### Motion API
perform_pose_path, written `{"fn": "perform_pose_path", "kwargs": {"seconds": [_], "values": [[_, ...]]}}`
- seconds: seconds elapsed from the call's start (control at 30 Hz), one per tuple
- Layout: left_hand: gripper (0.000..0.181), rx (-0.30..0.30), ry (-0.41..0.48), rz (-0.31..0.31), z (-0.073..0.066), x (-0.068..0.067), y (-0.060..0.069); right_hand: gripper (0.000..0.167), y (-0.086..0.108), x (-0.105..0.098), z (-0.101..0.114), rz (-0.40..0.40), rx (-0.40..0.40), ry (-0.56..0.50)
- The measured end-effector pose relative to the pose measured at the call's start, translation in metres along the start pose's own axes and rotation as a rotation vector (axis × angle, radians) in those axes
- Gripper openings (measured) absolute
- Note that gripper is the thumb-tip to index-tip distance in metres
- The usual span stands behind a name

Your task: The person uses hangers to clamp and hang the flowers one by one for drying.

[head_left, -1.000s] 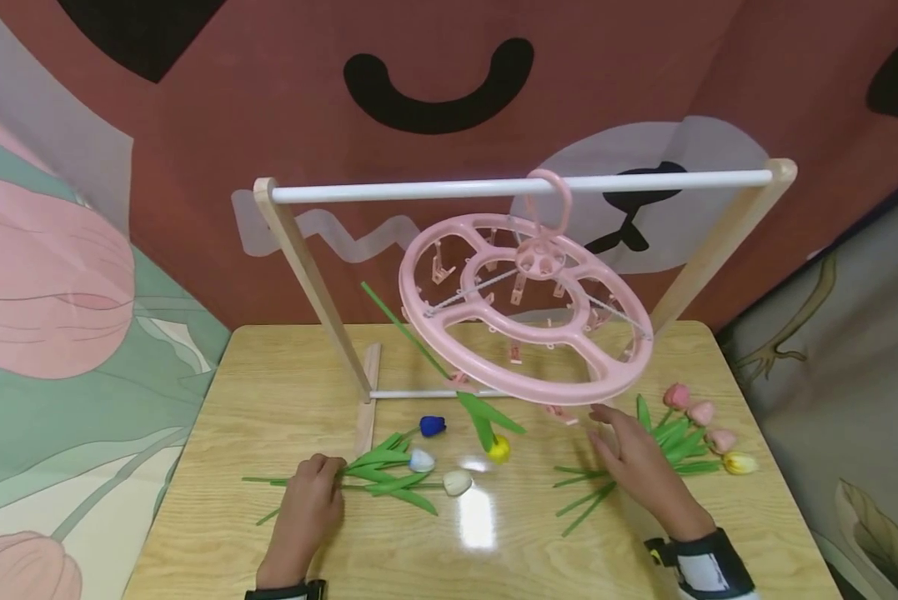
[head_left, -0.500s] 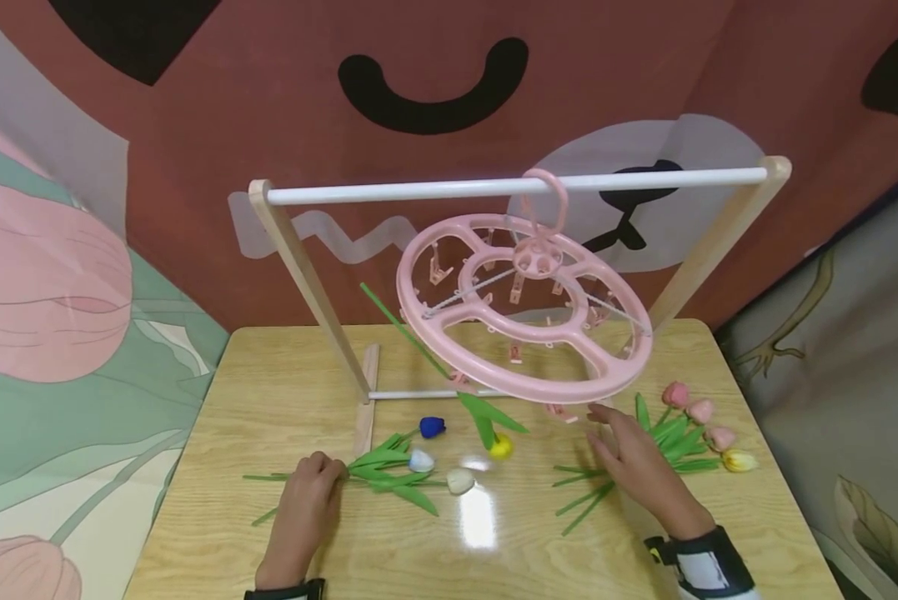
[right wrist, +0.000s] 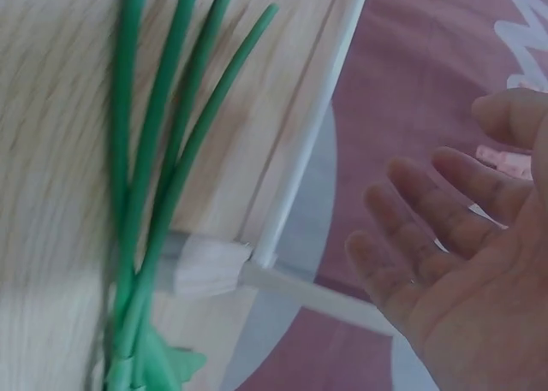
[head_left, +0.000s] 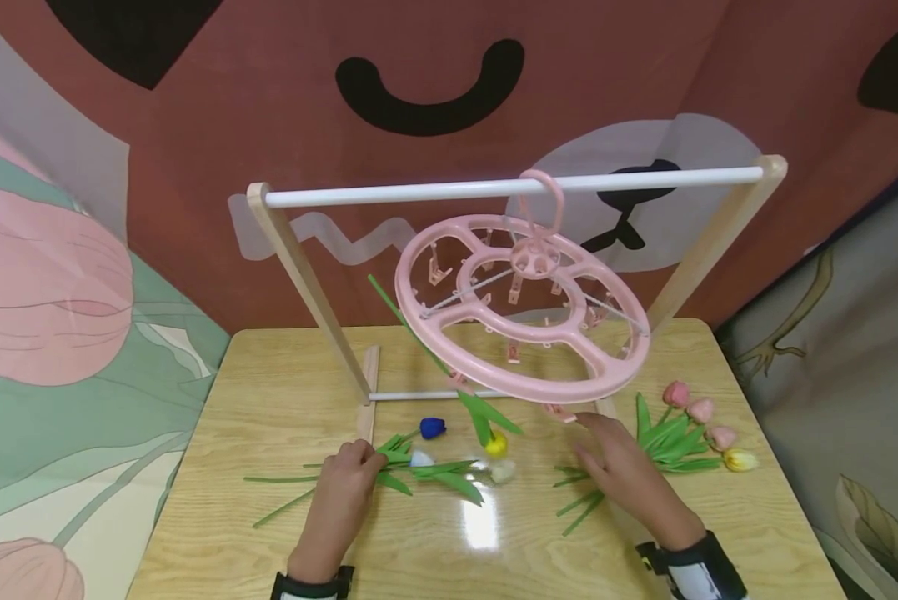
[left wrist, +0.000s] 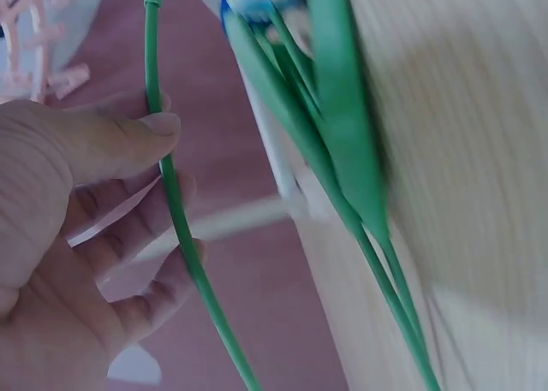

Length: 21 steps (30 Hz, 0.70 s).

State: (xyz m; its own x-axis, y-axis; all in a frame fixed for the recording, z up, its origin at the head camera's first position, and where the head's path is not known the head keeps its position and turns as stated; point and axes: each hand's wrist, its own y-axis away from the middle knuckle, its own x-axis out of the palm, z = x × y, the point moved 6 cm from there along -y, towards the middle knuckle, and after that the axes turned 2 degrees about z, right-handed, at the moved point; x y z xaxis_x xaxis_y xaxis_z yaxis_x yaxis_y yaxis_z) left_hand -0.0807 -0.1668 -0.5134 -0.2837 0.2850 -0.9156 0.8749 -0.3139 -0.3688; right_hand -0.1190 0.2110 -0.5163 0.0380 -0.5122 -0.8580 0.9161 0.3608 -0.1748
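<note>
Pink hanger (head_left: 535, 260), green stems (left wrist: 214, 314)

Below the hanger: blue tulip (head_left: 433, 428), white tulip (head_left: 503, 472), yellow tulip (head_left: 496, 444). Right of it: pink tulips (head_left: 699, 409). Above it, a white rail (head_left: 418, 192). Tan, wood-grained surface (head_left: 268, 400); behind the hanger, a red-brown backdrop (head_left: 268, 108) with black and grey shapes.

Reddish-brown backdrop (head_left: 268, 100) with a black curve (head_left: 422, 118), floral curtain (head_left: 51, 333) at left, grey drape (head_left: 831, 375) at right

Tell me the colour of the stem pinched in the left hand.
Green; the left wrist view shows the stem best.
</note>
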Motion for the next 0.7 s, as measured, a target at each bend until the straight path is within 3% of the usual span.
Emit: {"fn": "perform_pose_path", "kwargs": {"seconds": [0.4, 0.7], "values": [[0.027, 0.140, 0.058, -0.022, -0.057, 0.010, -0.029, 0.057, -0.005, 0.006, 0.035, 0.017, -0.166, 0.060], [0.028, 0.189, 0.085, -0.030, -0.083, 0.006, -0.045, 0.040, -0.006, 0.012, 0.045, 0.084, -0.254, 0.085]]}}
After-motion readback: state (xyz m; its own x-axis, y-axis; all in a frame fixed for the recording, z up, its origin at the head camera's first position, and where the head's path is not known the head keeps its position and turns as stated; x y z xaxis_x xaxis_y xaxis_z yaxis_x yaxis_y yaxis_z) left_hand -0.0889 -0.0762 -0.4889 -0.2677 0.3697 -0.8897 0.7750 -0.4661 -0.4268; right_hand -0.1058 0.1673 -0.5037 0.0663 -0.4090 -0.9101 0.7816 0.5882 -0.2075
